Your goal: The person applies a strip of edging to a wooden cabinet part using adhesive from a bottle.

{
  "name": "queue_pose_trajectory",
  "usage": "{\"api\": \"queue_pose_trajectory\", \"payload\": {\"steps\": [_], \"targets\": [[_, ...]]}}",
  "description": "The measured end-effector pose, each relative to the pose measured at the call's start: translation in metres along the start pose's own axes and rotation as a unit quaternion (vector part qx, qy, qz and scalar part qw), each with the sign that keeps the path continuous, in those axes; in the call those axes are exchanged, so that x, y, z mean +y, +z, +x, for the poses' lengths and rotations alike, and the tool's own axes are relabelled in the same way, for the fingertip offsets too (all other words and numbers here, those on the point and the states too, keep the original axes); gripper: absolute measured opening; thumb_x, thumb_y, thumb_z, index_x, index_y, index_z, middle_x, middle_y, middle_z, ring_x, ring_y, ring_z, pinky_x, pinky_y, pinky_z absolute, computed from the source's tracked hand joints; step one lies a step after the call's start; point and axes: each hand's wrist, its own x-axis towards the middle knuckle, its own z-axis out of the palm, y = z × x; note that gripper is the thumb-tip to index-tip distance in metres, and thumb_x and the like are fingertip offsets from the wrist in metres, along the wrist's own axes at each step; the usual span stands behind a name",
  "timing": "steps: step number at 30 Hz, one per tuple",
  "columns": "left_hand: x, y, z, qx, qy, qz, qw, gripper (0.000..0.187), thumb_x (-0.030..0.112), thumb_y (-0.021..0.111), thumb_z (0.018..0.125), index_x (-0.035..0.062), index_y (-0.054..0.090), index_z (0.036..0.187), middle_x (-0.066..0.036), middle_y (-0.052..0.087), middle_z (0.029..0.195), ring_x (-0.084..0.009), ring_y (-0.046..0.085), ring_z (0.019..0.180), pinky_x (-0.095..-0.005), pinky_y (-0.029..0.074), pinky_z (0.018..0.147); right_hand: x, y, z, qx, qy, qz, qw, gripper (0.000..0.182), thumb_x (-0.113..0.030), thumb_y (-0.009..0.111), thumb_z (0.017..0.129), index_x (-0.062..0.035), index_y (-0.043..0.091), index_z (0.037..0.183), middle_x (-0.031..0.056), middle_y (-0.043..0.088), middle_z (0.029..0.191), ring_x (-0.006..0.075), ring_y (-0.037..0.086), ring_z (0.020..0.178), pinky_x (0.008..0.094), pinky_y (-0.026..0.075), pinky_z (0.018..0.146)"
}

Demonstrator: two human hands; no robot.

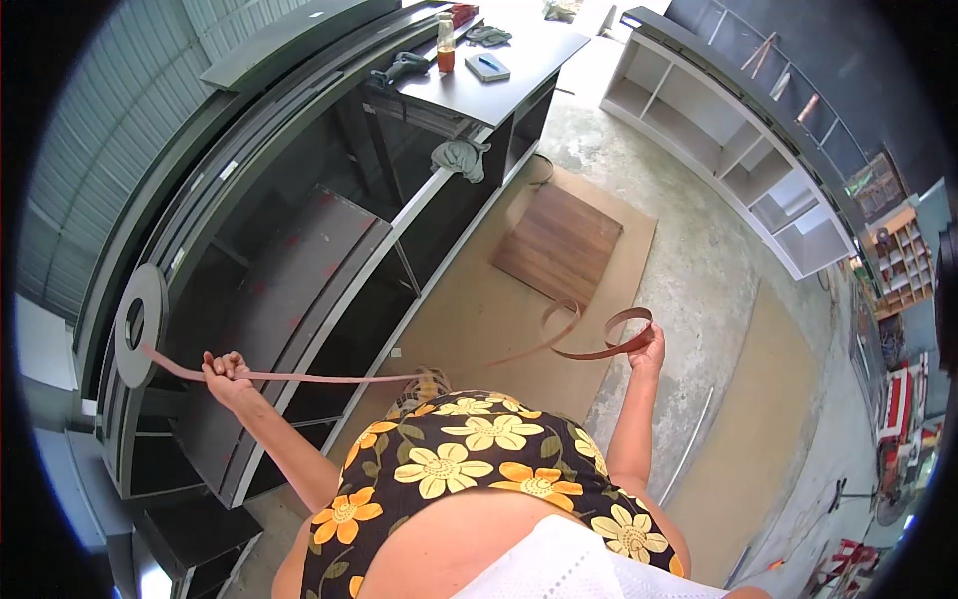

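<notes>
A long, thin strip of edge banding (329, 378), brown on one face and pinkish on the other, stretches between my two hands. My left hand (228, 377) is closed around it near the left end, whose tip overlaps a grey ring-shaped roll (127, 359) at the dark cabinet. Out to the right, my right hand (648, 347) pinches the strip, which curls into loose loops beside the fingers. Below those loops, a brown wood-grain board (559, 240) lies on a larger tan sheet (449, 329) on the floor.
Dark cabinet frames (329, 250) fill the left side. On the dark top (519, 60) stand a bottle (445, 50), a power tool (401, 69) and a notepad (488, 67); a grey cloth (461, 159) hangs below. A white shelf unit (699, 130) lies at the upper right.
</notes>
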Motion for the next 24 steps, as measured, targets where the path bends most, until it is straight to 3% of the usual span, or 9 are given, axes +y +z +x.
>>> {"api": "queue_pose_trajectory", "payload": {"steps": [2,8,9,15,18,19,24], "targets": [[0.008,-0.012,0.009,0.042,0.030,-0.016,0.999,0.023,0.018,0.038,0.095,0.0070,0.056,0.087,0.003,0.031,0.048,-0.0096,0.025,0.037,-0.0303,0.041,0.053,0.004,0.017,0.009,0.028,0.006,0.014,1.000,0.012,-0.022,0.065,0.076,-0.0131,0.057,0.075,-0.0020,0.054,0.065,0.0111,0.052,0.058,0.0258,0.045,0.052],[0.022,-0.026,0.023,0.122,0.085,-0.039,0.988,0.022,0.019,0.037,0.095,0.0085,0.055,0.086,0.003,0.032,0.047,-0.0091,0.024,0.037,-0.0289,0.040,0.051,0.005,0.046,0.074,-0.006,-0.053,-0.055,0.997,0.017,-0.019,0.070,0.075,-0.0084,0.057,0.079,0.0004,0.053,0.068,0.0134,0.053,0.053,0.0256,0.044,0.045],[0.020,-0.022,0.022,0.132,0.094,-0.039,0.986,0.021,0.020,0.039,0.094,0.0086,0.054,0.085,0.003,0.032,0.048,-0.0091,0.024,0.037,-0.0286,0.040,0.051,0.000,0.066,0.070,0.007,-0.070,-0.051,0.996,0.017,-0.020,0.070,0.075,-0.0095,0.056,0.075,-0.0007,0.049,0.062,0.0109,0.048,0.046,0.0236,0.040,0.040],[-0.017,0.011,0.039,0.215,0.139,-0.037,0.966,0.015,0.016,0.045,0.092,0.0098,0.047,0.078,0.003,0.035,0.051,-0.0117,0.033,0.042,-0.0297,0.038,0.052,-0.021,0.118,0.124,0.006,-0.129,-0.090,0.988,0.022,-0.023,0.071,0.073,-0.0097,0.054,0.073,-0.0011,0.046,0.059,0.0092,0.045,0.044,0.0224,0.037,0.037],[-0.044,0.028,0.051,0.180,0.155,-0.071,0.969,0.016,0.009,0.043,0.089,0.0091,0.040,0.073,0.000,0.037,0.052,-0.0158,0.036,0.044,-0.0322,0.039,0.050,-0.028,0.152,0.131,0.001,-0.153,-0.091,0.984,0.024,-0.023,0.072,0.073,-0.0093,0.053,0.074,-0.0015,0.046,0.058,0.0090,0.045,0.043,0.0222,0.037,0.037],[-0.057,0.037,0.056,0.210,0.185,-0.066,0.958,0.013,0.008,0.041,0.089,0.0075,0.042,0.075,-0.001,0.039,0.055,-0.0166,0.037,0.046,-0.0340,0.039,0.051,-0.027,0.162,0.131,0.001,-0.158,-0.093,0.983,0.024,-0.023,0.072,0.073,-0.0093,0.052,0.074,-0.0016,0.045,0.057,0.0089,0.044,0.042,0.0219,0.037,0.037],[-0.100,0.047,0.091,0.183,0.113,-0.117,0.970,0.013,0.011,0.038,0.092,0.0075,0.046,0.082,-0.002,0.042,0.057,-0.0158,0.040,0.049,-0.0348,0.040,0.058,-0.006,0.193,0.140,-0.089,-0.196,-0.221,0.951,0.025,-0.023,0.072,0.074,-0.0068,0.055,0.084,-0.0022,0.053,0.062,0.0053,0.045,0.042,0.0186,0.036,0.036]]}}
